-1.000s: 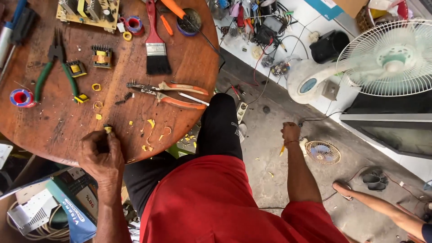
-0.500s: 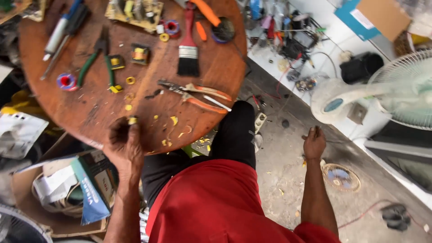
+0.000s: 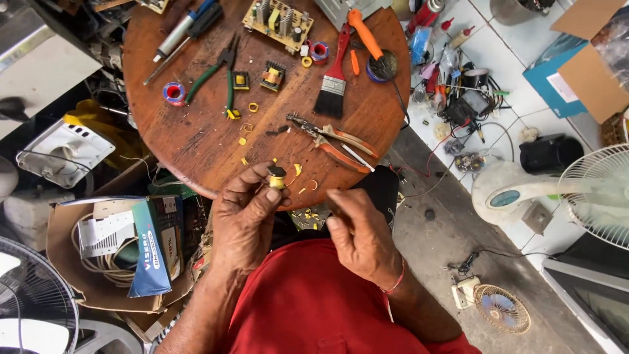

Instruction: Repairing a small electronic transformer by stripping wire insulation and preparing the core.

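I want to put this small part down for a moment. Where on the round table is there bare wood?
Bare wood lies on the round table left of the yellow scraps, below the green pliers, and right of the paintbrush. The far edge by the circuit board is crowded.

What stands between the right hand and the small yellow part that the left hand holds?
Nothing visible does. The left hand pinches the small yellow part over the edge of the round wooden table. The right hand is close beside it, with open space between them.
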